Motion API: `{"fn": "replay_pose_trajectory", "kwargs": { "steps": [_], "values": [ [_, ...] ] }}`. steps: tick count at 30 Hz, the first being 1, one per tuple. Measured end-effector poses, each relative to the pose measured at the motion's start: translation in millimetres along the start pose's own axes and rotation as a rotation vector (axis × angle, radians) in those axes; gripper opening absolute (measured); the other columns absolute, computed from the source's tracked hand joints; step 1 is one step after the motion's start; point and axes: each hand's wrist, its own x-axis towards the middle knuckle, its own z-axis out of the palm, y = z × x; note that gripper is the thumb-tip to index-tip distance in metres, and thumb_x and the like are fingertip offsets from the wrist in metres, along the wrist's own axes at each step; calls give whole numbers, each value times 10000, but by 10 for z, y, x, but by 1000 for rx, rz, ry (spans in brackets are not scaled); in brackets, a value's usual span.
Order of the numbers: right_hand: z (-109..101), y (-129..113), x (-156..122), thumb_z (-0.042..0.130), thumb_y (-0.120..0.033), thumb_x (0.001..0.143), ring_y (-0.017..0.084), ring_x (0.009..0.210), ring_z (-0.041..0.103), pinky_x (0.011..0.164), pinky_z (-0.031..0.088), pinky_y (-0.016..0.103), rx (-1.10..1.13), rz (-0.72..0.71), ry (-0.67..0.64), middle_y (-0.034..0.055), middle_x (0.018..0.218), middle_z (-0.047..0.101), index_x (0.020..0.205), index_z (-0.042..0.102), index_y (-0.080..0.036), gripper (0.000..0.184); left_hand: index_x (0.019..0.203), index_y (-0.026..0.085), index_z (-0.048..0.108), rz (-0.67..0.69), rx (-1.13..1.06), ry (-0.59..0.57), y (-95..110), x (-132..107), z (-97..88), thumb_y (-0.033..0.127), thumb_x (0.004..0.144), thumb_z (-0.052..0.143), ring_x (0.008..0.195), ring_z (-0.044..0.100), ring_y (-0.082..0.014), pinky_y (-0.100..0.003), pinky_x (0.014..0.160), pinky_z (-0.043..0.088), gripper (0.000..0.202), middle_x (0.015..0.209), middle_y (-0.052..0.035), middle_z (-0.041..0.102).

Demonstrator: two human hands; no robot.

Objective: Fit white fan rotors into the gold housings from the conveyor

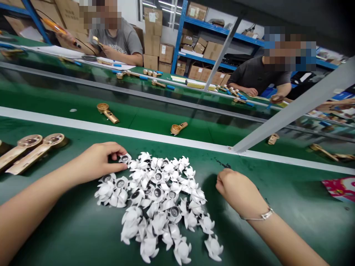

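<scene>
A heap of small white fan blades (158, 195) lies on the green bench, several turned so their dark round hubs face up. My left hand (100, 160) is at the heap's far left corner, thumb and fingers pinched on one fan blade (125, 159). To the right of the heap, my right hand (237, 190) rests near the bench top with its fingers curled in. What those fingers hold, if anything, is hidden. Small dark bits (223, 163) lie just beyond its knuckles.
Gold handheld fan housings (41, 149) lie at the left. A green conveyor belt beyond the white rail (155, 136) carries gold fan parts (179, 128). A grey slanted post (283, 107) rises at right, near a pink packet (340, 188). Two people work across the belt.
</scene>
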Motion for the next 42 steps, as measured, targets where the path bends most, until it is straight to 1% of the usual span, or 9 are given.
{"fn": "replay_pose_trajectory", "kwargs": {
  "steps": [4,10,14,20,26,31,36,39,42],
  "values": [
    [-228,-252,29,526,-121,838,151,511,527,487,391,274,105,-75,15,21,645,580,621,499,-221,240,997,158,685,-60,-85,48,30,-124,-17,484,735,763,730,632,-211,-277,643,499,426,817,-60,687],
    [-686,-1327,-57,483,-155,963,132,794,594,701,491,235,823,-531,149,0,870,610,903,569,-241,136,924,200,658,37,-306,16,532,-701,50,367,753,769,671,618,-150,-229,615,524,264,735,1,659],
    [-724,-1746,-95,539,-114,931,126,821,608,730,493,235,877,-682,86,1,902,627,921,596,-233,132,833,219,674,65,-432,-3,751,-1021,75,245,742,749,639,602,-120,-189,575,504,121,713,28,663],
    [-683,-1865,-202,545,-84,902,112,763,621,688,510,206,837,-710,99,0,862,633,880,600,-226,155,800,198,658,-45,-653,-12,722,-1279,55,294,688,816,564,616,-109,-175,512,501,217,643,42,626],
    [-709,-1992,-272,547,-45,871,113,760,643,678,530,195,780,-753,217,11,842,644,875,619,-207,177,775,177,666,-5,-630,62,719,-1365,30,193,649,810,520,589,-67,-128,485,471,192,608,72,585],
    [-675,-2023,-316,553,-33,863,87,762,642,695,522,162,736,-747,268,13,856,653,879,632,-188,174,775,165,680,-10,-689,59,700,-1377,59,229,667,811,515,561,-65,-136,486,457,181,604,61,585],
    [-622,-1969,-381,602,-105,846,209,888,667,801,563,338,572,-951,334,101,978,717,1145,644,-114,303,786,150,690,-97,-816,66,573,-1397,120,236,687,804,547,518,-73,-158,500,427,174,630,37,586],
    [-661,-2087,-168,571,-221,910,231,853,657,765,550,389,546,-1032,207,107,957,718,1075,686,-118,226,784,148,675,-173,-862,74,363,-1451,128,249,673,830,536,461,-62,-153,485,371,216,608,52,525],
    [-663,-2508,400,521,-282,971,216,902,656,814,541,374,532,-922,55,90,972,713,1002,711,-151,233,797,173,662,-228,-929,202,77,-1579,98,237,683,838,568,452,-59,-147,503,371,220,668,53,499]
  ]
}}
